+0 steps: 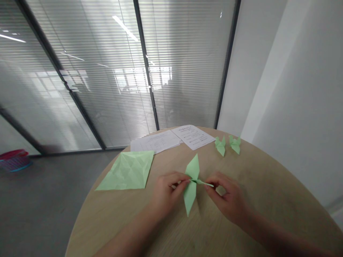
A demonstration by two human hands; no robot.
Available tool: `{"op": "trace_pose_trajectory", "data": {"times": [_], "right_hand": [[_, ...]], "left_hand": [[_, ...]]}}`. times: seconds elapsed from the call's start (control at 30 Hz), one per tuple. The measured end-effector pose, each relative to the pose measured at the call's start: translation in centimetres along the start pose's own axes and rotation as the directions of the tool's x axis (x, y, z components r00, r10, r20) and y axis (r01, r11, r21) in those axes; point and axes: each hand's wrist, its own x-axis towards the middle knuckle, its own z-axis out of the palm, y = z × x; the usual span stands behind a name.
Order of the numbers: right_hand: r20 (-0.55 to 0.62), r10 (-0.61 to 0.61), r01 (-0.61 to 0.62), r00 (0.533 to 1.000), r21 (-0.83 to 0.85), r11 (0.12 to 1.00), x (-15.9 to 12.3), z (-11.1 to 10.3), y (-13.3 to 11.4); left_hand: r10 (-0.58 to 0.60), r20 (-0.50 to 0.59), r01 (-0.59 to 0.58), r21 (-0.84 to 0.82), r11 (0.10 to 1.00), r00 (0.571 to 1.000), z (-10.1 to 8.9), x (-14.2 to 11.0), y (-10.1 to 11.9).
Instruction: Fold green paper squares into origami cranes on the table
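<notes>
A light green origami crane [190,197] is held just above the table, its two pointed wings spread toward and away from me. My left hand [168,191] pinches it near the middle on the left side. The thin, narrow point sticking out to the right is pinched between the thumb and index finger of my right hand [227,196]. To the left of my left hand lies a creased green paper sheet [128,170], flat on the table. Parts of the crane are hidden behind my left fingertips.
The round wooden table [241,175] carries two small folded green paper figures [220,145] at the back right. Printed white sheets [191,136] lie along its far edge. Beyond are a glass partition with blinds [120,107], a white wall [300,107] and a red-blue basket [14,160] on the floor.
</notes>
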Motion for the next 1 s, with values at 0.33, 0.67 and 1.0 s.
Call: {"op": "trace_pose_trajectory", "data": {"times": [0.33, 0.67, 1.0], "right_hand": [[-0.01, 0.285, -0.282, 0.959, 0.096, 0.955, -0.2, 0.4, 1.7], [0.261, 0.483, -0.523, 0.835, 0.108, 0.845, -0.1, 0.9, 2.2], [0.282, 0.53, -0.599, 0.8, 0.328, 0.73, -0.6, 1.8, 3.2]], "left_hand": [[-0.37, -0.101, 0.31, -0.37, 0.876, 0.924, 0.0, 0.6, -1.0], [-0.483, 0.011, 0.397, -0.586, 0.706, 0.876, 0.0, 0.8, -1.4], [-0.409, 0.171, 0.432, -0.544, 0.72, 0.896, 0.6, 0.3, -1.0]]}}
